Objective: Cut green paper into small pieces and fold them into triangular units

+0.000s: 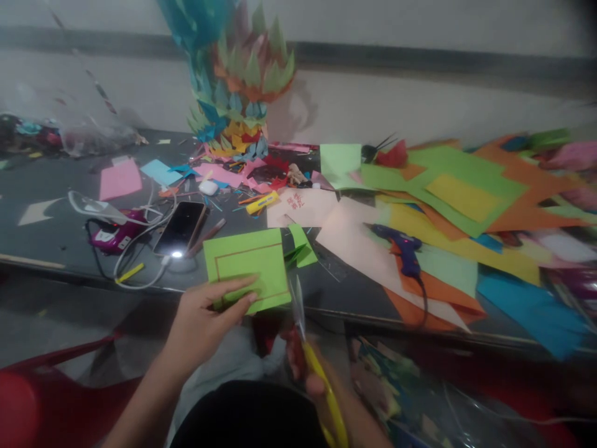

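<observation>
My left hand (209, 311) grips a sheet of green paper (247, 255) between thumb and fingers at its lower left. A brown rectangle outline is drawn on the sheet. In my right hand (310, 367) are scissors (324, 379) with yellow handles, my fingers wrapped round them. The blades point up and stand slightly apart, next to the sheet's lower right corner; whether they touch the paper I cannot tell. Beyond the sheet's right edge lies a folded green scrap (302, 246) on the dark table (41, 233).
Left are a phone (181, 227) with its light on and a purple power strip (116, 233) with cables. A blue glue gun (403, 246) rests on paper sheets (466, 186) at right. A colourful folded-paper sculpture (237, 99) stands behind scraps and a yellow tool (262, 203).
</observation>
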`<state>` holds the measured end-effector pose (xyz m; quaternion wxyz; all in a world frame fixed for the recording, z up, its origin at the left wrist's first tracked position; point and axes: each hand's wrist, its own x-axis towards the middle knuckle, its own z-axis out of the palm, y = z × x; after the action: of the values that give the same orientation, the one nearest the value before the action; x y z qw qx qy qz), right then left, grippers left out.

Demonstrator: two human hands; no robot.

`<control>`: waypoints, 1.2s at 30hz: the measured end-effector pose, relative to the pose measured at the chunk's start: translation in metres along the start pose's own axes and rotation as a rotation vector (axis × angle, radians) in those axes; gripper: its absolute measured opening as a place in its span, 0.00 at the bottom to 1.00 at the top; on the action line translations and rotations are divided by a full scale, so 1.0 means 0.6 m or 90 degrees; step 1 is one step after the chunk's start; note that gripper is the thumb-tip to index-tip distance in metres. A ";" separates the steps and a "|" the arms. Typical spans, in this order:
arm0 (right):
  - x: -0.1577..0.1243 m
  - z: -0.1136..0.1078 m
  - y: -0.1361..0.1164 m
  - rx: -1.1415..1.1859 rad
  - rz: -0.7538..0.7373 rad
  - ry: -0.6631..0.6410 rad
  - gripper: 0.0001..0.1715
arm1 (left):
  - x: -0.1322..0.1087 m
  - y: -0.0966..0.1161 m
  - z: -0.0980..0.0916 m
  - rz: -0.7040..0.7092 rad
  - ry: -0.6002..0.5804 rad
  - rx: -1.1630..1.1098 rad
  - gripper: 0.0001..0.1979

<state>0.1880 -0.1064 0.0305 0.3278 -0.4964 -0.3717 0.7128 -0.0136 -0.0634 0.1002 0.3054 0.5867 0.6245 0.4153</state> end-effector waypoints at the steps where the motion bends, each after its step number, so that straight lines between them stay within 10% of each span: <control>1: -0.001 0.001 0.002 0.006 0.002 0.005 0.37 | 0.000 0.001 0.000 0.001 -0.001 -0.001 0.12; 8: -0.006 0.010 0.010 0.178 0.108 -0.019 0.33 | 0.001 0.003 0.002 0.004 0.007 0.014 0.11; 36: -0.007 0.004 -0.020 0.023 0.039 -0.064 0.29 | -0.001 -0.006 0.001 -0.002 -0.014 0.025 0.10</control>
<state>0.1879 -0.1042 0.0433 0.2956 -0.4654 -0.3595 0.7528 -0.0146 -0.0638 0.0963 0.3013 0.5959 0.6301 0.3963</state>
